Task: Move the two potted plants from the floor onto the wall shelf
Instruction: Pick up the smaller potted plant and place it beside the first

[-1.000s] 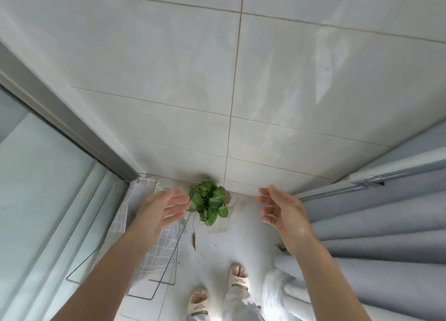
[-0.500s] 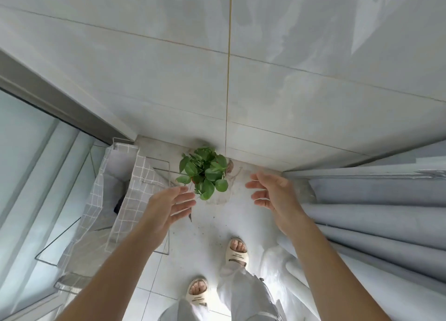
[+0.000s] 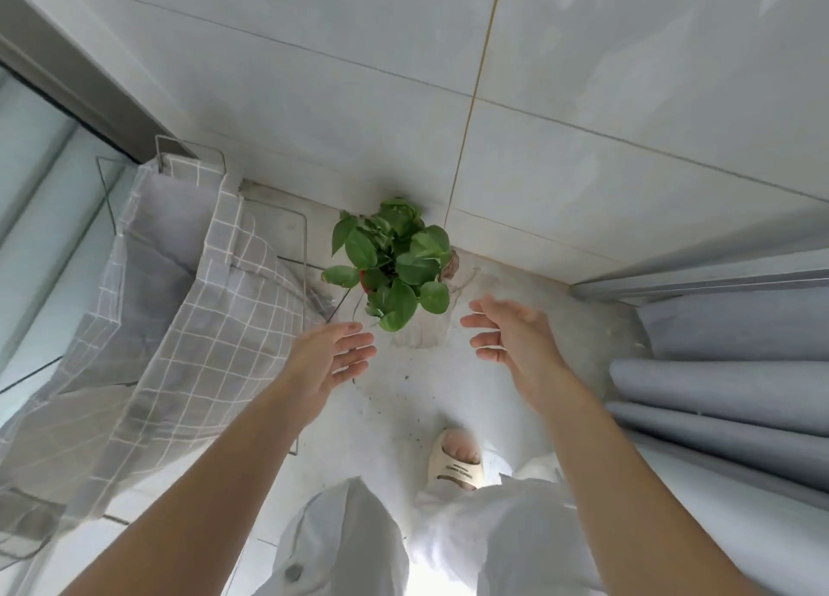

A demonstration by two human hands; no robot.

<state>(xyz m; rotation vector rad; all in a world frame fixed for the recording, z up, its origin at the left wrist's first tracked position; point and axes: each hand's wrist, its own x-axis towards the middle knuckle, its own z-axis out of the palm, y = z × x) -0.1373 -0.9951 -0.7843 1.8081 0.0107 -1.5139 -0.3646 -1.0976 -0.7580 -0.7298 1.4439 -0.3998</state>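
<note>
Plant: one plant [image 3: 392,263] stands on the floor [image 3: 430,389], close against the wall [image 3: 314,102]. I see only this one; the second plant of the task is not in view, and the shelf is not in view either.
Pot: a little red shows under the leaves on the plant's left side. I think this is the pot, but the leaves hide almost all of it.
Left hand [image 3: 329,360]: it is just before the plant, on its left side, palm turned to the plant. The fingers are straight and loose and hold nothing. It does not touch the leaves.
Right hand [image 3: 509,333]: it is just before the plant, on its right side, palm turned inward. The fingers are a little bent but relaxed and hold nothing. It is also apart from the leaves.
Why the hands are so: the two palms face each other with the plant beyond the gap between them. I judge that I prepare to take the pot from both sides, under the leaves.
Basket [image 3: 188,308]: one wire basket with checked grey cloth stands left of the plant, near it.
Curtain [image 3: 735,389]: grey folds hang right of the plant, well apart from it.
Foot: one slipper [image 3: 455,458] is in view, before the plant, nearer to me.
Soil: some dark crumbs lie on the floor before the plant.
Count: plants one, hands two, baskets one, slippers one.
</note>
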